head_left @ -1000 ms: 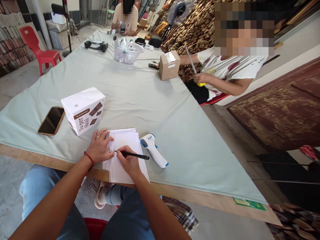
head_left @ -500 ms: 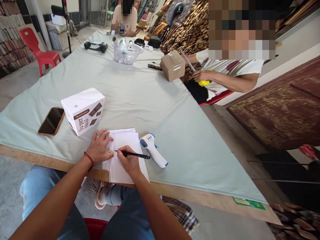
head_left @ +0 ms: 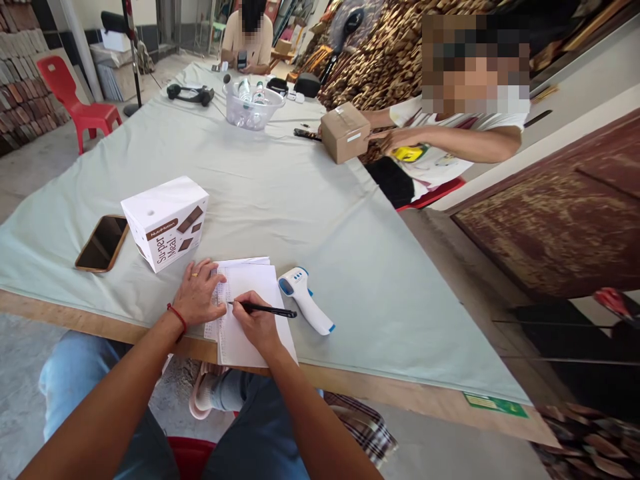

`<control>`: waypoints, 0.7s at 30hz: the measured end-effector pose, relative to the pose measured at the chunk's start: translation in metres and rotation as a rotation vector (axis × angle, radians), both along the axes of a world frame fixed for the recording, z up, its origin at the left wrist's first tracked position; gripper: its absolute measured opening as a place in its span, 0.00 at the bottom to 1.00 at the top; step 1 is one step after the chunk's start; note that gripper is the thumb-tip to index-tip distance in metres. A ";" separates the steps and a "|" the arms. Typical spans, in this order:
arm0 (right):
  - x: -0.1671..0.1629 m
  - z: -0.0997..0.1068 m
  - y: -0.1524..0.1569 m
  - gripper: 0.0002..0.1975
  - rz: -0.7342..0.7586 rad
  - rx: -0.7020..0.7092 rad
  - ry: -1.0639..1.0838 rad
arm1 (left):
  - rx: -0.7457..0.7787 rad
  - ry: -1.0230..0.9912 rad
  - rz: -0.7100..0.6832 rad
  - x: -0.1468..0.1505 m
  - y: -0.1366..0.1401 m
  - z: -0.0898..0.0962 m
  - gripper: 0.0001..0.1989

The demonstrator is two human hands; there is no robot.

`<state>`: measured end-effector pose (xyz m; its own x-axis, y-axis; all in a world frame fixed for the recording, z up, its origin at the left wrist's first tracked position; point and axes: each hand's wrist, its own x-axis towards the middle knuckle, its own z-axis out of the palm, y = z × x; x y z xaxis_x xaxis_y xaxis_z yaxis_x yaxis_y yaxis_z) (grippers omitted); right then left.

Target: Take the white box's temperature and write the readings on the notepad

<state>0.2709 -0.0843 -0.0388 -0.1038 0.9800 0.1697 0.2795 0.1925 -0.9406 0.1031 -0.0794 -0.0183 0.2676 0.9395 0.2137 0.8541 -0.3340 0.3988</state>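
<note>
We note the right hand [head_left: 257, 325] at the near edge of the surface [head_left: 260, 187], its grip clamped on a black pen [head_left: 273, 309]. The pen slants with its tip to the left, at the left part of the white paper [head_left: 253, 347]; whether the tip touches, we cannot tell. The left hand [head_left: 199, 293] rests palm down on the left edge of the paper, grip apart, fingers loosely spread, thumb just beside the pen tip. We see small marks in a column along that edge of the paper, and a further sheet partly beneath. Just right of the paper we record a white and blue thermometer [head_left: 307, 301], lying on its side. Beyond the left hand stands a white carton [head_left: 167, 223] with brown print; left of it lies a phone [head_left: 101, 243], screen up. On the far right we find a cardboard box [head_left: 345, 133] by a co-worker's arm [head_left: 443, 141], with a yellow tape measure [head_left: 410, 153] near it. Farther off we log a clear basin [head_left: 250, 117] holding bottles [head_left: 259, 93].
</note>
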 end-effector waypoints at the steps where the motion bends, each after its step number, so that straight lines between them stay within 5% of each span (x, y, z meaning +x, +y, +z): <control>1: 0.000 0.000 0.000 0.06 0.002 -0.004 0.003 | -0.002 -0.002 0.000 0.000 0.000 0.000 0.22; 21: 0.000 -0.001 -0.001 0.06 -0.060 -0.030 0.021 | 0.011 0.005 -0.002 0.000 0.000 0.001 0.22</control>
<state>0.2710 -0.0851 -0.0401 -0.0412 0.9891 0.1416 0.2696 0.1475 -0.9516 0.1029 -0.0792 -0.0172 0.2707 0.9365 0.2230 0.8554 -0.3402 0.3905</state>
